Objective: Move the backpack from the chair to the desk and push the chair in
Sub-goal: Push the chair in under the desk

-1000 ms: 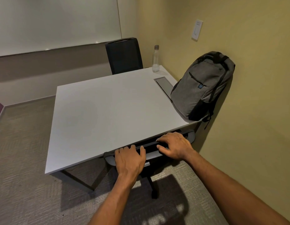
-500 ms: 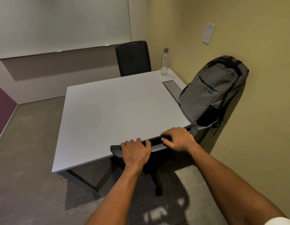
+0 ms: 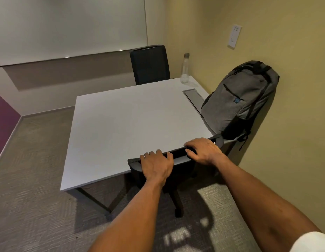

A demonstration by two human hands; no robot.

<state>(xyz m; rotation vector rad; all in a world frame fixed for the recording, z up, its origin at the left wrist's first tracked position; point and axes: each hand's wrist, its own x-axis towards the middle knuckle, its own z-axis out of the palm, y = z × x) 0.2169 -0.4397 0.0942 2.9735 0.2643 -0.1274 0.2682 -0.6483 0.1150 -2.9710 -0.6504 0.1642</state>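
A grey backpack (image 3: 238, 99) with black straps stands upright on the right edge of the white desk (image 3: 130, 120), leaning against the yellow wall. A dark chair (image 3: 178, 154) sits tucked under the desk's near edge; only the top of its backrest and part of its base show. My left hand (image 3: 156, 166) lies over the left part of the backrest top, fingers curled on it. My right hand (image 3: 203, 150) grips the backrest top further right.
A second dark chair (image 3: 149, 64) stands at the desk's far side. A clear bottle (image 3: 185, 69) rests on the far right corner, near a grey cable hatch (image 3: 193, 96). A whiteboard hangs on the back wall. Carpeted floor lies open to the left.
The chair's backrest has moved forward to sit against the desk's near edge, both hands still on it. My view has drawn back and shifted left.
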